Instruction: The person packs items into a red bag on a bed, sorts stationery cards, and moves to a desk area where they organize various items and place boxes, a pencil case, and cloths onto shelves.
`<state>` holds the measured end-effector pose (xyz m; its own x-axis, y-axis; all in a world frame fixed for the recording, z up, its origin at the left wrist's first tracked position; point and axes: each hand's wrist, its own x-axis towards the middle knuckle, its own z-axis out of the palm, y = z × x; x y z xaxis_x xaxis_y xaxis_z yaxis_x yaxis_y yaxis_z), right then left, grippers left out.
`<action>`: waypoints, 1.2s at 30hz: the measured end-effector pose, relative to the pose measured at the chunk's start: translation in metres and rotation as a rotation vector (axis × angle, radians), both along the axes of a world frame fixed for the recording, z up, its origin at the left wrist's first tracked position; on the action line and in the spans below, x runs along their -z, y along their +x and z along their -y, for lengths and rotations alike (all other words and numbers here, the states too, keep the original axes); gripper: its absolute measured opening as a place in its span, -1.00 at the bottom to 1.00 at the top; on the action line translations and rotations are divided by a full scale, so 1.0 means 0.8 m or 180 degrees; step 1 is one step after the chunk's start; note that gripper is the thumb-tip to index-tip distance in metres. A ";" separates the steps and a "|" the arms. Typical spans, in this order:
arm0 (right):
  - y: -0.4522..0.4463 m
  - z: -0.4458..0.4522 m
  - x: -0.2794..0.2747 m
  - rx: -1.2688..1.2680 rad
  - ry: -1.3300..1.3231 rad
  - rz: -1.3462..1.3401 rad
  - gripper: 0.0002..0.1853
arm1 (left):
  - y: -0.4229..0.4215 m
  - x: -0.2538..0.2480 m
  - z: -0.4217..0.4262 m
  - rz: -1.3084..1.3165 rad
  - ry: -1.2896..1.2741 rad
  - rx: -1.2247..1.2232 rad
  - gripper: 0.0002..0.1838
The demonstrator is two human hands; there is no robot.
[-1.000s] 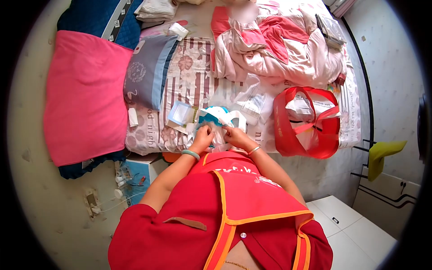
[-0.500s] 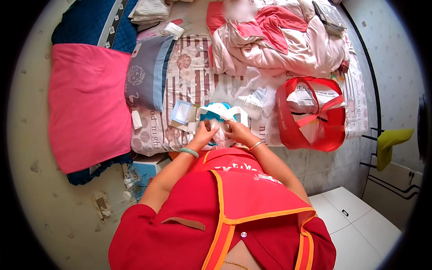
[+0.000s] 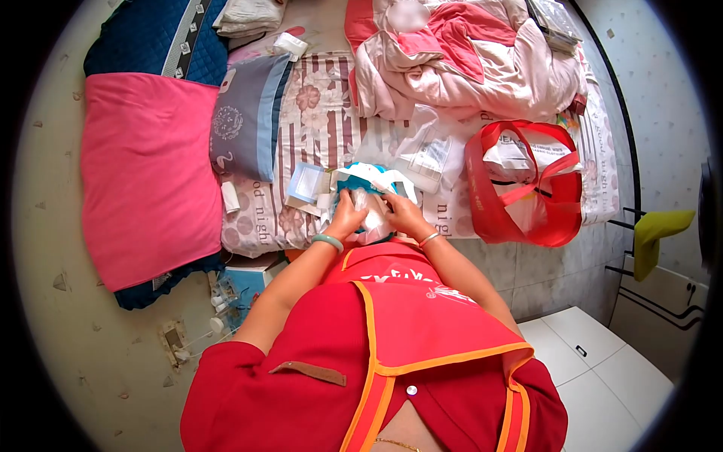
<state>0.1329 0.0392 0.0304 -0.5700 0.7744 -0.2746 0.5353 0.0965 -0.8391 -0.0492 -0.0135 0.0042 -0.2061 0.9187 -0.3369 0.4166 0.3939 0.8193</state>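
At the bed's near edge, both hands are closed on a crumpled translucent plastic bag (image 3: 367, 202). My left hand (image 3: 347, 216), with a green bangle at the wrist, pinches its left side. My right hand (image 3: 407, 218), wearing a thin bracelet, grips the right side. What the plastic contains is too blurred to name. Beneath and behind it lies a teal and white bag (image 3: 369, 175) with white strap-like bands. Left of my hands is an open light-blue and white box or card (image 3: 306, 183). A clear plastic packet (image 3: 428, 160) lies beyond my right hand.
A red tote bag (image 3: 486, 203) stands at the right on the patterned bed sheet (image 3: 320, 113). Pink and white bedding (image 3: 467, 83) is heaped behind. At left are a grey-blue pillow (image 3: 245, 120) and a pink cloth (image 3: 151, 173). A white cabinet (image 3: 595, 361) stands at lower right.
Both hands have shifted slightly, and more of the translucent plastic bag shows between them. The teal bag appears more opened out. The view has moved a little.
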 end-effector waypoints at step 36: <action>0.050 0.003 -0.048 0.1146 0.2234 0.0587 -0.69 | 0.056 -0.064 -0.012 -0.0577 0.0852 0.1422 -0.64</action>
<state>0.1729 0.0372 0.0689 -0.2458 0.9285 0.2783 0.7577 0.3631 -0.5422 -0.0041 -0.0042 0.0557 0.1906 0.9788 -0.0749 0.6393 -0.0658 0.7661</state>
